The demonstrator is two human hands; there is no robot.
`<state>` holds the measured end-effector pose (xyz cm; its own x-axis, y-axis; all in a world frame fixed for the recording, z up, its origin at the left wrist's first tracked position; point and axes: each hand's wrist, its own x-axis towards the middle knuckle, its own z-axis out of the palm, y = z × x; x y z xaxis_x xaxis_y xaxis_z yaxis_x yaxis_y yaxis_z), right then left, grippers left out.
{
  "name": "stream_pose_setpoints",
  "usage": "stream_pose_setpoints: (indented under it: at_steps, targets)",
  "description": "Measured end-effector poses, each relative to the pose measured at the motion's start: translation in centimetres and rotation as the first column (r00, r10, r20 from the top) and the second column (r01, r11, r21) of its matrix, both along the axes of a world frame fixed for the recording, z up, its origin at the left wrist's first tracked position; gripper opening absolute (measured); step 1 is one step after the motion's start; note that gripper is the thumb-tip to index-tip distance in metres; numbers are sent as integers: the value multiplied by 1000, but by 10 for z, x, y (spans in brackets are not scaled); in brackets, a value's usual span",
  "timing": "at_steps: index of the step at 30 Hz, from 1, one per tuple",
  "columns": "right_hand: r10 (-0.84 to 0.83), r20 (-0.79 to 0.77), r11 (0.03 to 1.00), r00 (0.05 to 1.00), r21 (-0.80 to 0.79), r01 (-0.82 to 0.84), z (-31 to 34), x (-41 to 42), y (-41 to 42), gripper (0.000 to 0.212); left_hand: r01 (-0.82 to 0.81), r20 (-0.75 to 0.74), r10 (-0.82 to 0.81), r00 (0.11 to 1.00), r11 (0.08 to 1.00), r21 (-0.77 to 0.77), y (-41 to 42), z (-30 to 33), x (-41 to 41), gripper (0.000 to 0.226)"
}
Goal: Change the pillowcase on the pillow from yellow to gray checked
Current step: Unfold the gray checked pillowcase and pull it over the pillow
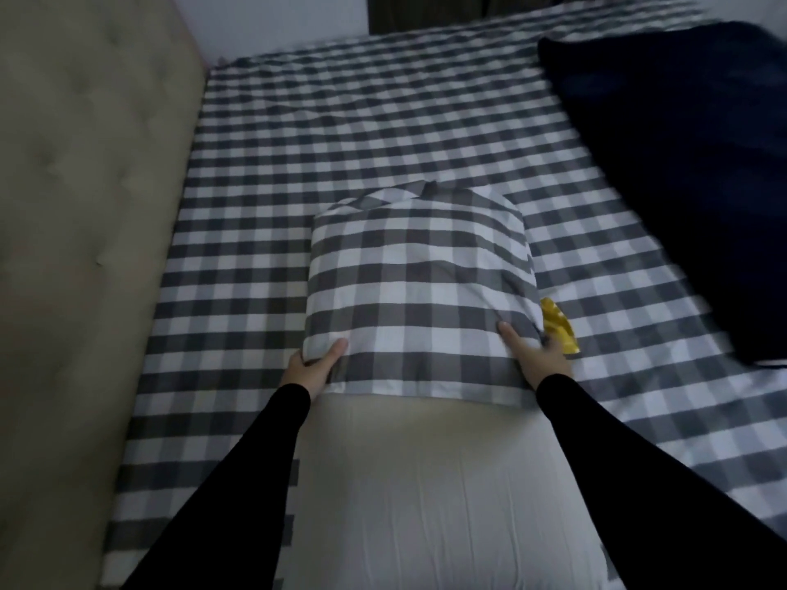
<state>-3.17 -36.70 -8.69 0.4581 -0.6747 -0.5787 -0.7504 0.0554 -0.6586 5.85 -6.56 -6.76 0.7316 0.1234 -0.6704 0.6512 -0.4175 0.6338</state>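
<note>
We had gray checked pillowcase (419, 291) half over pillow (426, 483), left hand (313, 366) & right hand (541, 355) gripping its hem; next: pull toward us.

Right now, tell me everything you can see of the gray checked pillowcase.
The pillowcase is soft woven-looking cloth in gray and white checks, matching the sheet under it. It is pulled over the far part of the pillow; the near, off-white part is still bare. Its far closed end is rumpled, with a folded corner. The left hand pinches its near left edge, the right hand grips its near right edge. Yellow cloth peeks out beside its right side.
</note>
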Motion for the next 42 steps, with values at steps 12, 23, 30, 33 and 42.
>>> stream_pose_setpoints:
  at_steps: [12, 23, 30, 33, 42]
  targets:
    - [55, 137, 993, 989, 92, -68, 4, -48, 18, 113, 54, -48, -55, 997, 998, -9, 15, 7, -52, 115]
    - [86, 46, 982, 995, 167, -93, 5, -123, 20, 95, -59, -51, 55, 997, 996, -67, 12, 16, -116, 103]
    - [142, 167, 951, 976, 250, -181, 27, -136, 2, 96, -16, 69, 47, 997, 918, -396, 16, 73, -97, 78]
    - [184, 148, 937, 972, 271, -219, 35, -140, 3, 105, 64, 143, -37, 989, 979, -194, 3, 89, -99, 74]
    - [318, -4, 932, 948, -179, -314, 55, -142, 36, 116, -53, 331, 61, 942, 998, -33, 4, 79, -141, 40]
